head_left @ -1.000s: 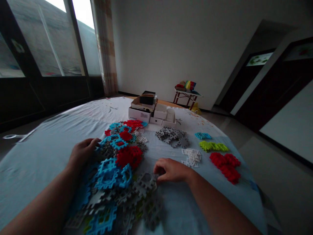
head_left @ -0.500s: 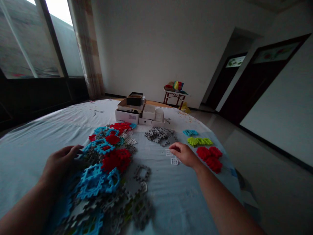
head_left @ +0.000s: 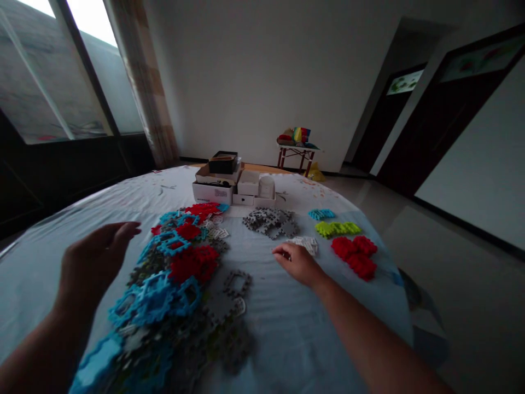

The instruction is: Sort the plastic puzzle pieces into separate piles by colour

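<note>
While white pieces [head_left: 310, 244] are seen on the curled right grip's [head_left: 298, 264] far side, whether anything is held cannot be told.

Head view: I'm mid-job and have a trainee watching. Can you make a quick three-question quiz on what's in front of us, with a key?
1. Which is nearest the right hand? a) curtain b) white pile c) black box
2. True or false: the left hand is inside the black box.
3. Fill in: on the right, the green pile lies between the blue pile and the ___ pile.

Key: 1. b. 2. False; it is beside the mixed heap. 3. Red: the red pile is on the near side.
</note>
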Available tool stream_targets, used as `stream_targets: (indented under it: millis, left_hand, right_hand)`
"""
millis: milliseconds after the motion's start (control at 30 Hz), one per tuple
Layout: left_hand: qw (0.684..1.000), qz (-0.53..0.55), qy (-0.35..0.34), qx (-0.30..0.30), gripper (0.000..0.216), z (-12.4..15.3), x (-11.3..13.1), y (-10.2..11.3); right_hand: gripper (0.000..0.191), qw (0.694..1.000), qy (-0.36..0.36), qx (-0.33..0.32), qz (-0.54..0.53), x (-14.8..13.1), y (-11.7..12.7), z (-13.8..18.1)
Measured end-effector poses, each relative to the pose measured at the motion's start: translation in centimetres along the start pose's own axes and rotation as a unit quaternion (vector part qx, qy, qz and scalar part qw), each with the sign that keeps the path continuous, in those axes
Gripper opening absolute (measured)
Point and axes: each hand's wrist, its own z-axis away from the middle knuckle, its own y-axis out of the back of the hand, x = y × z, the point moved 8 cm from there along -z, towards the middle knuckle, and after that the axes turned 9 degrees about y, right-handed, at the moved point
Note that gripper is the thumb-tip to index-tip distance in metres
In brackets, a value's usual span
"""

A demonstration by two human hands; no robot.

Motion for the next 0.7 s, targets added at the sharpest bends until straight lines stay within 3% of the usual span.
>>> stream_targets:
  millis: [67, 133, 200, 267, 367, 500, 600, 700]
  left_hand:
    - [0.995, 0.016, -0.062, -0.073, 0.036, 2.3, 4.0, -1.0]
    - [0.968, 0.011, -0.174, -0.181, 0.032, 6.1, 8.3, -2.9]
    - [0.907, -0.025, -0.304, -0.289, 0.027, 11.1, 11.8, -4.8]
    - [0.847, -0.048, -0.391, -0.357, 0.027, 15.6, 13.7, -5.9]
    - [0.777, -0.090, -0.455, -0.426, 0.035, 20.3, 14.1, -7.1]
    - [0.737, -0.154, -0.510, -0.416, 0.053, 21.6, 11.6, -8.2]
    - [0.722, -0.180, -0.535, -0.400, 0.057, 20.7, 9.4, -9.5]
    - [0.748, -0.195, -0.519, -0.366, 0.053, 18.6, 8.3, -11.1]
  right_hand:
    - [0.014, 0.998, 0.029, -0.046, -0.010, -1.7, -1.8, 0.0]
    - [0.013, 0.995, 0.049, -0.081, -0.017, -2.8, -3.2, 0.2]
    - [0.012, 0.994, 0.054, -0.094, -0.022, -3.1, -3.8, 0.3]
    - [0.013, 0.994, 0.050, -0.094, -0.026, -2.9, -3.9, 0.4]
    - [0.013, 0.994, 0.044, -0.092, -0.033, -2.5, -3.9, 0.5]
    - [0.014, 0.995, 0.046, -0.087, -0.034, -2.3, -3.9, 0.5]
    - [0.014, 0.994, 0.045, -0.087, -0.038, -2.2, -4.0, 0.4]
    - [0.013, 0.994, 0.043, -0.089, -0.040, -2.1, -4.0, 0.4]
